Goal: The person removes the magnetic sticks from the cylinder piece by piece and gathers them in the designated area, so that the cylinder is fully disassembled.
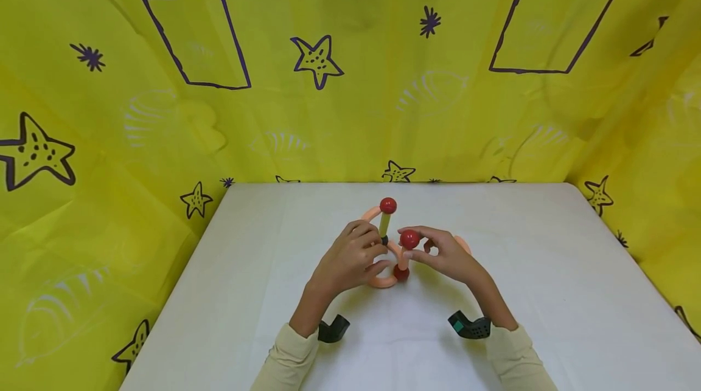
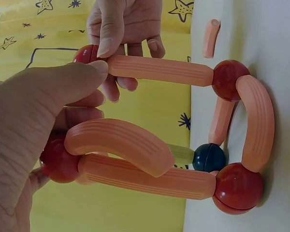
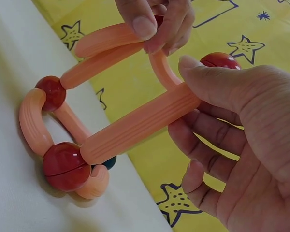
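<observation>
A toy frame of ribbed orange sticks and red balls stands on the table. My left hand (image 1: 353, 257) curls its thumb and fingers around a red ball (image 2: 60, 158) at one upper corner; that ball is hidden in the head view. From it a curved stick (image 2: 118, 140) runs off over an upright stick (image 2: 150, 180). With thumb and fingers, my right hand (image 1: 446, 252) pinches the upper end of another upright orange stick (image 3: 140, 126), just under its red top ball (image 1: 409, 239). Red balls (image 2: 239, 188) and a curved stick (image 2: 260, 123) form the base.
Behind the hands, a yellow-green stick (image 1: 385, 225) rises from a dark teal ball (image 2: 209, 157) to another red ball (image 1: 388, 205). One loose orange stick (image 1: 462, 244) lies beyond the right hand on the white table (image 1: 219, 318). Yellow patterned cloth (image 1: 356, 117) hangs around it.
</observation>
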The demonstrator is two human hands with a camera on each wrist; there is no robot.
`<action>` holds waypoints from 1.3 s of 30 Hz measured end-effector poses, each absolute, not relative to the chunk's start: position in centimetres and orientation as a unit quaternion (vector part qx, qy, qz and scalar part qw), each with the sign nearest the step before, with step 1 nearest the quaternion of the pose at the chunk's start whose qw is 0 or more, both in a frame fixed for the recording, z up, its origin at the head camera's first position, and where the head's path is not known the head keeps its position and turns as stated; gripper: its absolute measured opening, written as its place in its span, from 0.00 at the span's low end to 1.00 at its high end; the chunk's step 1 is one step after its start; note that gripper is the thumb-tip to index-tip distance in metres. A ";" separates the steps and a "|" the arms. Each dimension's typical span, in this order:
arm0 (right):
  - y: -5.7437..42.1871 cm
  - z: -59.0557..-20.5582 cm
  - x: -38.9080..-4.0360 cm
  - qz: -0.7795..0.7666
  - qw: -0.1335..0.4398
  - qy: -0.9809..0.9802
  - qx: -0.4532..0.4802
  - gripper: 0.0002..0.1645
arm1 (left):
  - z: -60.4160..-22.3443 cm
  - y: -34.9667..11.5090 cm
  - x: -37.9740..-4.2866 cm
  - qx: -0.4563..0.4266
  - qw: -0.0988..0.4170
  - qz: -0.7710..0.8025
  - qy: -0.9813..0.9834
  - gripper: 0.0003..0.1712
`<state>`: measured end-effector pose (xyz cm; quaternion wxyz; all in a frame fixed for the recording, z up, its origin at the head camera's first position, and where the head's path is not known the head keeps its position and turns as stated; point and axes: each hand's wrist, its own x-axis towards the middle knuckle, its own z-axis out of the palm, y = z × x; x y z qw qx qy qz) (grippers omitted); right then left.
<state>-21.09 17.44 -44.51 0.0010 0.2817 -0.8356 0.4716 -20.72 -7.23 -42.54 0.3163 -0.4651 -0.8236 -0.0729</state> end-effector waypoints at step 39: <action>18.1 -43.2 -20.6 0.455 0.053 -0.838 0.298 0.25 | -39.9 -3.4 -14.6 -0.394 0.185 -0.074 -0.897 0.16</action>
